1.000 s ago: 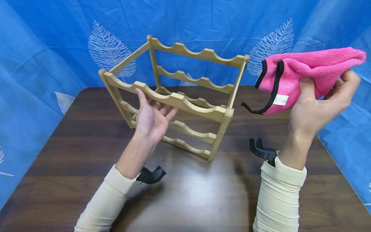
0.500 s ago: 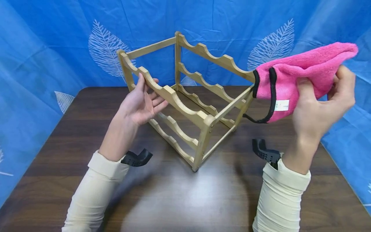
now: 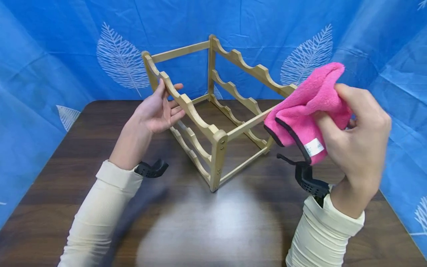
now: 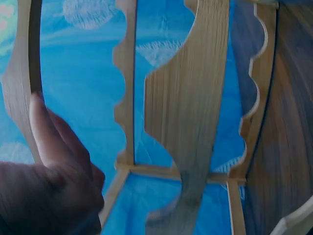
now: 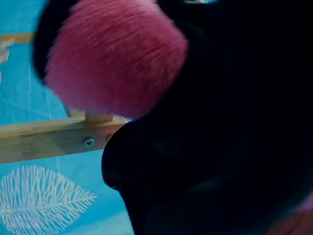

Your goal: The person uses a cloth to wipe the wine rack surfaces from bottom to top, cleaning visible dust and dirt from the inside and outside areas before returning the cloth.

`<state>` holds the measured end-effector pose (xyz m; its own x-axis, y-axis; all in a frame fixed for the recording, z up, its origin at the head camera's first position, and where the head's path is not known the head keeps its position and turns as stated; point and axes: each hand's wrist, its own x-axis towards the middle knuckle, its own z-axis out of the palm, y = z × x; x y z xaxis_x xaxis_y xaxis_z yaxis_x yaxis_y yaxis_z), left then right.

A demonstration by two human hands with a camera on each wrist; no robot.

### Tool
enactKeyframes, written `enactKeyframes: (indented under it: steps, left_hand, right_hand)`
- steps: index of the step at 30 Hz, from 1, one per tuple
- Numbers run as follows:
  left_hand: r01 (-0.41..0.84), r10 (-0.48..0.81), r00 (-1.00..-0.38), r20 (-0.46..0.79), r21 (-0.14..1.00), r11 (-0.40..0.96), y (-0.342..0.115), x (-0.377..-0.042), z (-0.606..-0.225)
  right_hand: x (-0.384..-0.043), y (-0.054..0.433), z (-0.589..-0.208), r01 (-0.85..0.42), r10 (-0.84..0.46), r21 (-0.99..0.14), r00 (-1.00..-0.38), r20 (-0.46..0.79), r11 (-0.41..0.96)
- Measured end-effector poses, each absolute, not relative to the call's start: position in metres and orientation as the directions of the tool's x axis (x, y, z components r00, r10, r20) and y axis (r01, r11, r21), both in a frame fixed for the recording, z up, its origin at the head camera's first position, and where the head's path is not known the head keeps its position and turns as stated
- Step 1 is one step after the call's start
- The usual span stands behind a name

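Observation:
A pale wooden wine rack (image 3: 218,155) with scalloped rails stands turned on the table, one corner post towards me. My left hand (image 3: 155,111) holds its near top rail, thumb on the near face and fingers behind; the left wrist view shows the thumb against the rail (image 4: 22,93). At the right, my right hand (image 3: 360,137) grips a folded pink plush cloth (image 3: 307,107) with black edging and a white label. The cloth overlaps the rack's right top bar in the head view. In the dark right wrist view, the cloth (image 5: 117,58) covers part of the rack.
The dark wood-grain table (image 3: 186,230) spreads beneath both arms. Behind it hangs a blue curtain (image 3: 253,22) printed with white leaves. Black wrist mounts (image 3: 151,168) stick out from the cream sleeves.
The rack has turned, bringing its right end towards me, while my left hand kept hold of the rail and moved left. My right hand carried the cloth leftward and lower, over the rack's right side.

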<state>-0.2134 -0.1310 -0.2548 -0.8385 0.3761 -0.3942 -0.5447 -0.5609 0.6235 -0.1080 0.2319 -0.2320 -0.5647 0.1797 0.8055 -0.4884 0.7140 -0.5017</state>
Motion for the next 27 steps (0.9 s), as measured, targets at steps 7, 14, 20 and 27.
enactKeyframes:
  steps: [7, 14, 20, 27]
  left_hand:
    - [-0.572, 0.429, -0.82, -0.378, 0.557, -0.603, -0.138, -0.222, -0.257]
    - [-0.561, 0.374, -0.827, -0.419, 0.595, -0.576, -0.143, -0.217, -0.259]
    - [-0.548, 0.361, -0.836, -0.413, 0.619, -0.562, -0.148, -0.214, -0.261]
    - [-0.236, 0.075, -0.971, -0.226, 0.87, -0.433, -0.132, -0.17, -0.261]
  right_hand:
    - [-0.112, 0.22, -0.233, -0.472, 0.226, -0.497, -0.52, 0.824, 0.729]
    - [-0.112, 0.212, -0.231, -0.523, 0.172, -0.495, -0.547, 0.819, 0.694]
    - [-0.114, 0.202, -0.232, -0.574, 0.092, -0.45, -0.545, 0.833, 0.684]
    - [-0.12, 0.193, -0.238, -0.556, 0.065, -0.418, -0.545, 0.836, 0.718]
